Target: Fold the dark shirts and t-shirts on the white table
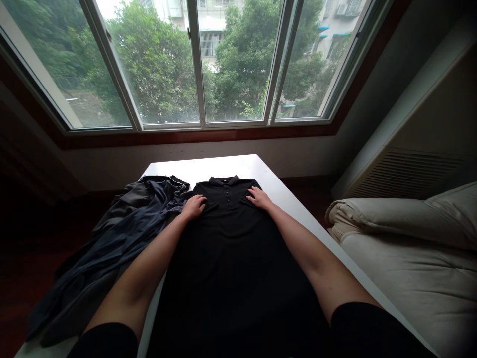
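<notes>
A black polo shirt [231, 248] lies flat on the white table [223, 166], collar and buttons at the far end. My left hand [194, 206] rests on its left shoulder with the fingers curled down against the cloth. On the right shoulder lies my right hand [259, 197], fingers stretched out flat. Both forearms reach forward over the shirt's sides.
A heap of dark blue and grey garments [112, 243] hangs over the table's left edge. A cream sofa or cushion [410, 238] stands close on the right. A wide window [201, 59] and low wall lie beyond the table's far end.
</notes>
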Demonstrator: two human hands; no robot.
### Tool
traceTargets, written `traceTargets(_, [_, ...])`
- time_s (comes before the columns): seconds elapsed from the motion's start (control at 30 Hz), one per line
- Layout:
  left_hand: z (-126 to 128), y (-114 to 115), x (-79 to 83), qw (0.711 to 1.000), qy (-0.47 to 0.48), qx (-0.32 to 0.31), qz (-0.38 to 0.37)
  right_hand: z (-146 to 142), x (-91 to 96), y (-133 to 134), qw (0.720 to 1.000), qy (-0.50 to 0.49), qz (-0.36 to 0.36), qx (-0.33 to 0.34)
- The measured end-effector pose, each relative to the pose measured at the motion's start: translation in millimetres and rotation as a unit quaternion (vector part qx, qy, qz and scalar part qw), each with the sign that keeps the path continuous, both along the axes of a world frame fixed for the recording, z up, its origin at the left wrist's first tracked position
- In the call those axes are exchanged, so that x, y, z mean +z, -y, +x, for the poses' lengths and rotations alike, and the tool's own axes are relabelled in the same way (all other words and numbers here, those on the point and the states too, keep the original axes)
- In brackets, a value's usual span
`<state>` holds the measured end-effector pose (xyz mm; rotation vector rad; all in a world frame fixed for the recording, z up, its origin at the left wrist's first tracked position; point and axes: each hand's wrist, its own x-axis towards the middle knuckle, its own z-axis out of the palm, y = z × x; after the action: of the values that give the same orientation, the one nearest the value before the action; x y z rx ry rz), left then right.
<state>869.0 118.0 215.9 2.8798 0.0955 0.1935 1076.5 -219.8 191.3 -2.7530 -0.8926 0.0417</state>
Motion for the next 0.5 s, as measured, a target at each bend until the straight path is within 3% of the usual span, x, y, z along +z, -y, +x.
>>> traceTargets(0.27, [17.9, -5.4, 2.3, 0.998, -0.018, -0.052, -0.007, 3.5, 9.9, 4.7, 0.999, -0.024, -0.028, 0.027])
traceTargets(0.4, [14.9, -6.4, -9.2, 0.999, -0.027, -0.019, 0.004, -0.6, 4.5, 6.8, 1.0, 0.007, -0.016, 0.02])
traceTargets(0.5, [11.2, -6.5, -15.0, 0.998, -0.053, 0.04, 0.009, -2.1, 1.4, 5.8, 0.999, 0.007, -0.03, 0.008])
